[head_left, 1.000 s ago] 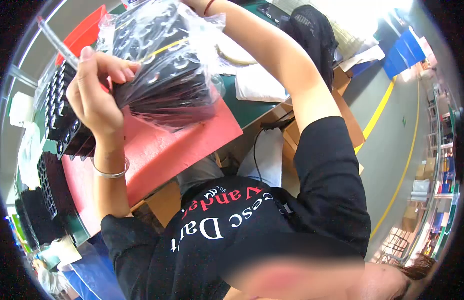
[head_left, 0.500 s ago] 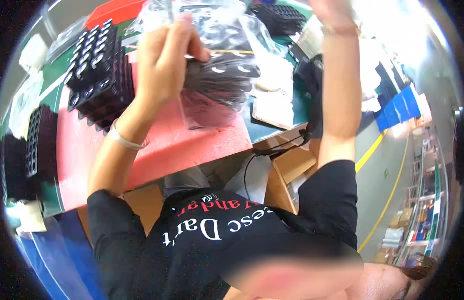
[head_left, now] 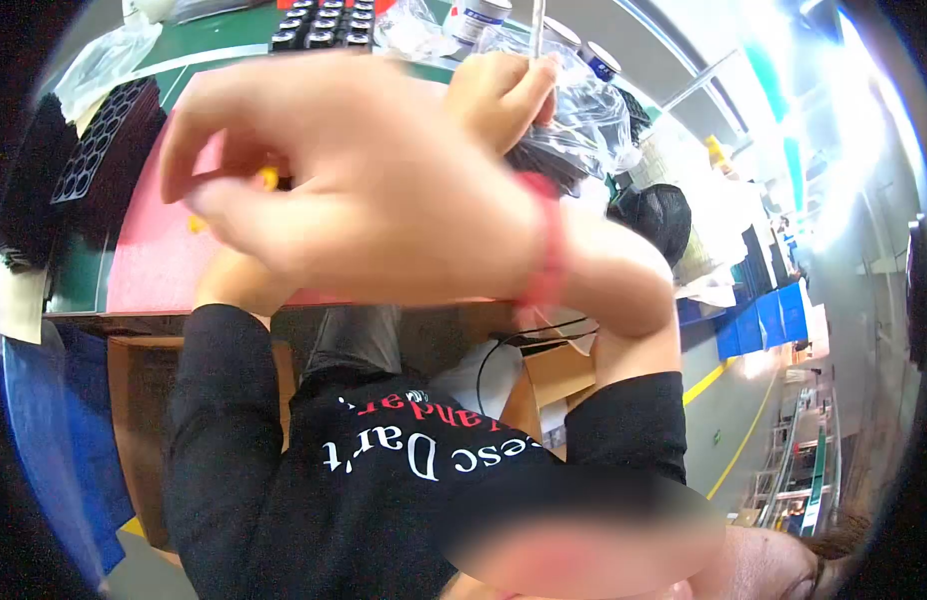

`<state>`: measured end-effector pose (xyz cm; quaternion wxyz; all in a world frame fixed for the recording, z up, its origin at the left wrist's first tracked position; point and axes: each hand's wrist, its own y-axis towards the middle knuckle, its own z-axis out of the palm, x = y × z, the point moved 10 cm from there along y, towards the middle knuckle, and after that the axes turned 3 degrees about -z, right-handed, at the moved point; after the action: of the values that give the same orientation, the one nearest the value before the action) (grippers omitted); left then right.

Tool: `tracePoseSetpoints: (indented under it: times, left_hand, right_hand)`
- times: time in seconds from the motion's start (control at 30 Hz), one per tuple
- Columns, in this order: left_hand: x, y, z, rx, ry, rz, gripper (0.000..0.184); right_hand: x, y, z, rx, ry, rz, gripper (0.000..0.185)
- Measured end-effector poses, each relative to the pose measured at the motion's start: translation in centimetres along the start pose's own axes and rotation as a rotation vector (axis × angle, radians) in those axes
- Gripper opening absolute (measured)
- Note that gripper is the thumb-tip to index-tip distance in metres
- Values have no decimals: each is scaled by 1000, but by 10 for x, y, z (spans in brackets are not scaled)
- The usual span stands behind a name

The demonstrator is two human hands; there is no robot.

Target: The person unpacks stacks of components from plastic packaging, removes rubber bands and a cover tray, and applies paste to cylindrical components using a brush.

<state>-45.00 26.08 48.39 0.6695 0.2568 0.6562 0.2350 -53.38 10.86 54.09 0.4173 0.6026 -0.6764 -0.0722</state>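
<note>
My left hand (head_left: 499, 95) is closed on the gathered top of a clear plastic bag (head_left: 594, 115). Dark, flat stacked pieces (head_left: 554, 165) show in the lower part of that bag. A pale narrow strip (head_left: 538, 30) rises from the left fingers. Large and motion-blurred, my right hand (head_left: 354, 180) crosses in front of the left forearm, close to the camera. Its fingers are curled around a small yellow thing (head_left: 270, 179), mostly hidden by the thumb, whose kind I cannot make out. Beneath lies a pink mat (head_left: 144, 250), partly covered by the hands.
Black trays with round cells (head_left: 99, 150) are stacked at the left of the green table (head_left: 219, 40). More black trays (head_left: 324, 25) stand at the back, beside white cans (head_left: 481, 15). A black rounded object (head_left: 664, 220) lies to the right. Blue bins (head_left: 769, 320) stand farther right.
My right hand has swung from the upper right across to the left, over the left forearm. My left hand and the bag now appear farther right; the camera view has shifted.
</note>
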Motion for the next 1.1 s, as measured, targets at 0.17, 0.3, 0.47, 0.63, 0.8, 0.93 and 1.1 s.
tracePoseSetpoints:
  times: [0.17,0.3,0.47,0.63,0.8,0.93,1.1]
  left_hand:
    - [-6,0,-5,-30,42,58,54]
    - [-6,2,1,52,67,4,53]
    - [-68,-45,-15,-334,252,700,33]
    - [-55,2,-10,28,105,200,40]
    - [-78,-7,-3,150,227,181,43]
    - [-95,-21,10,184,509,279,34]
    - [-106,-24,17,283,484,478,46]
  right_hand:
    - [-45,14,107,221,-631,-228,15]
    - [-15,-16,85,97,-863,-338,15]
    - [24,-39,-21,-97,-1199,-278,12]
    - [37,-53,-97,-106,-1366,-730,33]
    - [24,-49,-135,54,-1119,-122,36]
    - [35,-92,-132,-106,-1318,-811,29]
    - [43,-108,-171,-397,-1242,-70,19]
